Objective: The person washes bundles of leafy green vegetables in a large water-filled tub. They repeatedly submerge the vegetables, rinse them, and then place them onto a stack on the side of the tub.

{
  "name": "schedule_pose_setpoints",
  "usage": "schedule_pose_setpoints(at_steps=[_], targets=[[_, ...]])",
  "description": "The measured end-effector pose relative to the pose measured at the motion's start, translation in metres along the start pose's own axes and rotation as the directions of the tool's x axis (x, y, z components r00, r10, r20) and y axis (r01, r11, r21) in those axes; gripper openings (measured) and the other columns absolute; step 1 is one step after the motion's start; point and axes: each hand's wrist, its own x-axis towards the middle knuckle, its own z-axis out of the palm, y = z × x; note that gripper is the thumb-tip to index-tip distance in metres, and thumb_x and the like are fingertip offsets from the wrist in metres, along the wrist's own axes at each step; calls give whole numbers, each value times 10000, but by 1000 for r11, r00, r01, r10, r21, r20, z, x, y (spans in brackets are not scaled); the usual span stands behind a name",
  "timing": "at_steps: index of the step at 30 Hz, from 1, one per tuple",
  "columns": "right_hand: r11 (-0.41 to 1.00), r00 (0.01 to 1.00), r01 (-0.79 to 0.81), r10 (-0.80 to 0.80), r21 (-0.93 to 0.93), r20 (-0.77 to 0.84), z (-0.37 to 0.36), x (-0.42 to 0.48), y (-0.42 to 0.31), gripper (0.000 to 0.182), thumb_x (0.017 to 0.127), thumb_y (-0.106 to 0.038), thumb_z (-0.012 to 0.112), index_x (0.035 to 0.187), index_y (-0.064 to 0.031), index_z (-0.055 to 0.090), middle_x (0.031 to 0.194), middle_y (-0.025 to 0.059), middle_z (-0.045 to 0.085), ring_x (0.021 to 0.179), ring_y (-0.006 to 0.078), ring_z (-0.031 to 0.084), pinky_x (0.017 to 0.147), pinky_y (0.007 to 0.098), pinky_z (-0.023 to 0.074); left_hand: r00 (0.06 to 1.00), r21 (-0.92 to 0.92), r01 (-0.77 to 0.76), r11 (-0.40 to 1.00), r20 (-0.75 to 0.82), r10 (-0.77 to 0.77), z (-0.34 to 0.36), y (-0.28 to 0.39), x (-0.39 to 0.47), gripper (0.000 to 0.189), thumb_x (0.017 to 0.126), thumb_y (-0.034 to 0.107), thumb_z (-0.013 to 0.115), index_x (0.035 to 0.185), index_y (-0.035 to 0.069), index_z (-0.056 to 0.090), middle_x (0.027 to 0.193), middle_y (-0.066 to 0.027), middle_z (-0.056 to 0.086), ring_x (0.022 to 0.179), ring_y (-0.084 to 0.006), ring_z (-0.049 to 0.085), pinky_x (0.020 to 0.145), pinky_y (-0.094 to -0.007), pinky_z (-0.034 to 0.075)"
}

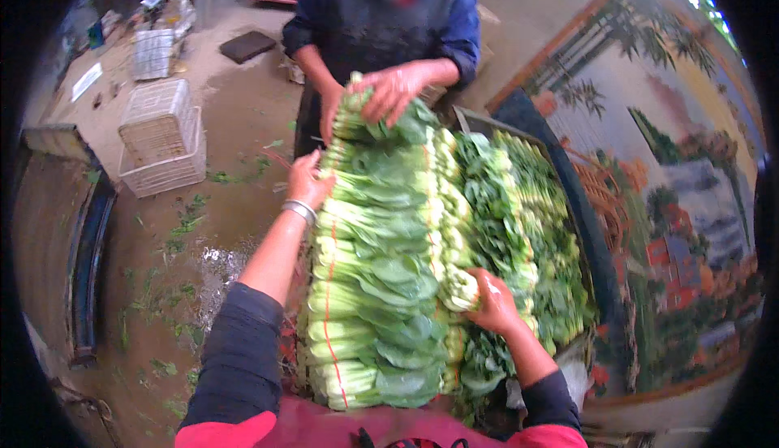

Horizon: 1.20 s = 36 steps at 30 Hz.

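Note:
Rows of leafy greens with pale stems (pixel 341 296), probably choy sum or bok choy, are stacked in front of me, their leaves pointing right. Thin orange bands run across the stems. My left hand (pixel 309 180) rests against the stem ends at the far left side of the stack, thumb and forefinger apart. On the right side, my right hand (pixel 496 302) grips a bunch of greens (pixel 457 288) by its thick pale stem ends. Its leaves are hidden from me.
Across the stack a co-worker (pixel 377 28) has both hands on a bunch at the far end. More greens (pixel 541 223) fill the right side, beside a painted landscape panel (pixel 688 217). White plastic crates (pixel 161 131) stand left on the wet floor (pixel 237 143), which has leaf scraps.

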Motion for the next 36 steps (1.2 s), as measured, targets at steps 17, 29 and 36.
schedule_pose_setpoints(at_steps=[17,29,36], targets=[[878,876,460,-473,-131,-93,-22,345,-138,862,649,-202,927,1348,-56,445,1246,238,586,1134,470,615,911,525,528,973,-131,204,970,139,-186,20,-25,-30,729,857,204,803,1487,51,469,1407,-171,522,1359,-275,464,1151,-375,356],[804,846,508,-401,309,-351,50,346,-137,590,825,-243,831,1306,-32,559,1231,198,607,1160,357,611,1014,446,476,986,-125,96,988,144,-77,1,-17,-42,901,903,271,769,1631,80,272,1395,-219,451,1350,-332,453,1181,-386,333],[806,888,446,-346,389,-302,79,362,-120,440,892,-292,794,1208,-18,656,1187,196,686,1127,365,665,968,442,509,959,-161,215,963,221,-177,8,-22,-44,872,950,191,743,1662,157,241,1470,-158,395,1410,-264,374,1182,-360,310]])
